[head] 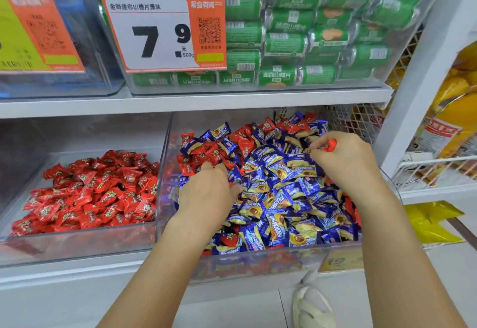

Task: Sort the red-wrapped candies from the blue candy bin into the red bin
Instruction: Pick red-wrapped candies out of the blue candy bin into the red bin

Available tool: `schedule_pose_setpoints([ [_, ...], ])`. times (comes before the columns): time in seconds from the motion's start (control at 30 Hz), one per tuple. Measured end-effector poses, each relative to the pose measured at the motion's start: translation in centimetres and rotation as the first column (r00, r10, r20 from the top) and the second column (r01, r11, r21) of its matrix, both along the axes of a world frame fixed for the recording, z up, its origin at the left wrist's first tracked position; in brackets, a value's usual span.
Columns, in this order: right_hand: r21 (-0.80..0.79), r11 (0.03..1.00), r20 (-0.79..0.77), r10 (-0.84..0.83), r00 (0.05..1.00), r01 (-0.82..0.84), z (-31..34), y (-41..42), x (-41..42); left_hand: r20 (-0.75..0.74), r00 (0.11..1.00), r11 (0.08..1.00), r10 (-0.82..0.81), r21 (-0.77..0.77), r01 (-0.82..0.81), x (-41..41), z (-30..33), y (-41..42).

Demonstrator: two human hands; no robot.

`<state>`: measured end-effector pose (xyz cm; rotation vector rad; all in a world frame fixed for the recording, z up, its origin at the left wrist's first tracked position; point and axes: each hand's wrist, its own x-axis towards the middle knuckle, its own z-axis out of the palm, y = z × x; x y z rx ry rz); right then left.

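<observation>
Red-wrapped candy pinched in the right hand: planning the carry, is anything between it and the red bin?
Yes. The left hand and the clear divider wall lie between the red-wrapped candy and red bin.

a snack shop — a price tag (162, 33) and shelved clear bins (258, 260) of wrapped candies

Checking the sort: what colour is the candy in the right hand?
Red, pinched in the right hand fingers; head view.

A single head-worn wide-angle camera looks forward and down from close range at shop shelves (196, 100), with two clear bins near the frame's centre.
</observation>
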<state>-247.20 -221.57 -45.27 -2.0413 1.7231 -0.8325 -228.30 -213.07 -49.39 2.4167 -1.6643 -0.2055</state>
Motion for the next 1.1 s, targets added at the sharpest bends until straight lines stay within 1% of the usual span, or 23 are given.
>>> schedule_pose_setpoints([
  [0.07,0.051,0.998,-0.092,-0.037,0.995,0.042,0.0,-0.1,-1.1,-0.015,1.000,0.999,0.009,-0.045,-0.009,-0.1,0.4,0.1],
  [0.13,0.089,0.994,-0.196,-0.042,0.980,0.060,-0.1,0.1,-2.1,-0.034,0.999,0.992,0.012,-0.122,-0.016,-0.2,1.1,0.2],
  [0.27,0.076,0.996,-0.312,-0.023,0.950,0.049,0.4,1.7,-3.6,-0.075,0.997,0.963,-0.012,-0.270,-0.009,-0.4,3.4,1.2],
  [0.3,0.113,0.993,-0.356,0.028,0.934,0.014,0.6,2.2,-3.9,-0.088,0.996,0.952,-0.017,-0.306,-0.011,-0.2,3.9,1.6],
  [0.37,0.255,0.964,-0.446,0.186,0.876,-0.075,0.6,3.5,-3.9,-0.107,0.994,0.927,-0.026,-0.375,-0.016,0.2,4.8,2.5],
  [0.4,0.316,0.942,-0.469,0.259,0.845,-0.114,0.4,4.2,-3.4,-0.114,0.993,0.915,-0.034,-0.402,-0.015,0.5,5.0,2.9],
  [0.43,0.343,0.927,-0.480,0.312,0.820,-0.152,0.0,4.6,-2.8,-0.116,0.992,0.908,-0.041,-0.419,-0.011,0.8,5.2,3.3],
  [0.5,0.336,0.917,-0.457,0.358,0.814,-0.215,-1.2,4.9,-1.2,-0.121,0.992,0.903,-0.043,-0.429,-0.013,1.3,5.4,3.7],
  [0.6,0.323,0.909,-0.371,0.376,0.849,-0.262,-2.4,5.3,2.0,-0.125,0.991,0.904,-0.036,-0.428,-0.022,1.9,5.4,4.0],
  [0.7,0.280,0.897,-0.296,0.421,0.858,-0.343,-2.8,5.7,5.6,-0.130,0.990,0.903,-0.055,-0.429,-0.007,2.1,5.2,4.6],
  [0.77,0.243,0.888,-0.275,0.449,0.850,-0.391,-3.1,6.2,8.1,-0.138,0.989,0.896,-0.056,-0.444,-0.011,2.5,5.3,5.1],
  [0.83,0.173,0.879,-0.270,0.476,0.837,-0.444,-3.3,6.9,10.5,-0.123,0.992,0.892,-0.038,-0.451,-0.022,3.1,5.4,5.5],
  [0.9,0.103,0.839,-0.251,0.542,0.802,-0.534,-3.4,7.8,12.3,-0.120,0.993,0.890,-0.020,-0.453,-0.037,3.7,5.3,5.8],
  [1.0,0.114,0.780,-0.169,0.626,0.761,-0.616,-2.8,8.2,12.6,-0.142,0.990,0.886,-0.001,-0.459,-0.065,4.4,5.2,6.1],
  [1.1,0.134,0.802,-0.127,0.596,0.793,-0.582,-1.3,7.3,9.5,-0.194,0.981,0.890,-0.001,-0.448,-0.088,4.1,5.6,5.9],
])
